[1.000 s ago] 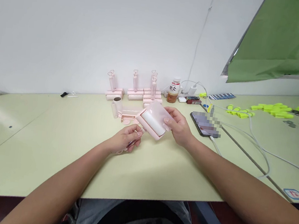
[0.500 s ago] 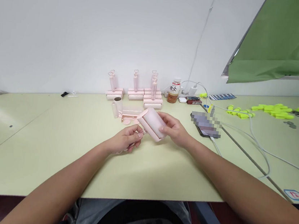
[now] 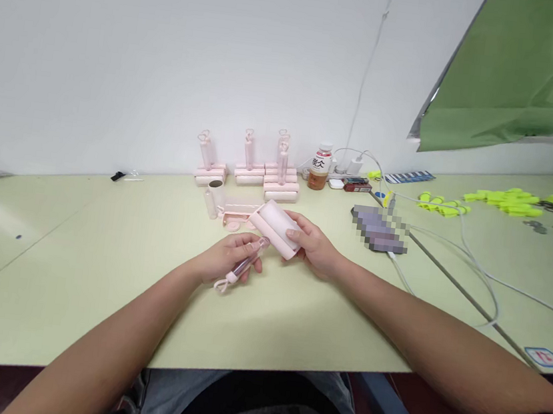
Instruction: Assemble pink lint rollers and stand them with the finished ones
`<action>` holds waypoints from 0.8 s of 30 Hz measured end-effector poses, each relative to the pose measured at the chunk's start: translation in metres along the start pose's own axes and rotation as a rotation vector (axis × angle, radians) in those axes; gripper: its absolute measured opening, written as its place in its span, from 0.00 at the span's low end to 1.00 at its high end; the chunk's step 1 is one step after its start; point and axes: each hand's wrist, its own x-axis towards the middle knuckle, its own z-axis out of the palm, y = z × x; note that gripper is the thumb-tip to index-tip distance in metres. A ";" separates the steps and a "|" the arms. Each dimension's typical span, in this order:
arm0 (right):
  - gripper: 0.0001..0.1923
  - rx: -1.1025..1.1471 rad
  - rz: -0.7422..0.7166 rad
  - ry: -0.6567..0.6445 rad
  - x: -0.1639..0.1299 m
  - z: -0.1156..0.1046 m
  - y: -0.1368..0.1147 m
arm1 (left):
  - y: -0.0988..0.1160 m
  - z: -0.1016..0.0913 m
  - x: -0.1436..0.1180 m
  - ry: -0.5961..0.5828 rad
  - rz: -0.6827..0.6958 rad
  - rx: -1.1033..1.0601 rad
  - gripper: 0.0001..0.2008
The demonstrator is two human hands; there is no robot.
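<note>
My right hand [image 3: 316, 244] is closed around the pink-cased head of a lint roller [image 3: 279, 226], its pale roll facing up. My left hand [image 3: 230, 258] grips the translucent pink lint roller handle [image 3: 238, 271], whose heart-shaped loop points toward me. The handle's upper end meets the lower left edge of the head; whether the two are joined I cannot tell. Just behind my hands lie a loose paper roll [image 3: 215, 189] standing on end and an opened pink case [image 3: 237, 219] with round end pieces.
Several pink lint rollers [image 3: 280, 187] stand handle-up along the wall. To their right are a drink bottle [image 3: 320, 167], a small box [image 3: 358, 185] and a phone [image 3: 378, 230] on a charging cable. Neon yellow pieces [image 3: 509, 202] lie at the far right.
My left hand's grip has shifted, so the handle and its heart loop now show plainly. The roller head has turned a little and moved slightly left with my right hand.
</note>
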 end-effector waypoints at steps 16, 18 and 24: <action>0.29 0.439 0.363 0.043 0.007 -0.005 -0.013 | 0.055 0.002 -0.019 0.547 0.624 0.829 0.12; 0.30 0.441 0.323 0.078 0.007 -0.005 -0.014 | 0.074 -0.004 -0.012 0.579 0.611 0.783 0.12; 0.17 0.373 0.294 0.253 0.014 -0.009 -0.005 | 0.139 -0.038 0.023 0.679 0.505 0.712 0.08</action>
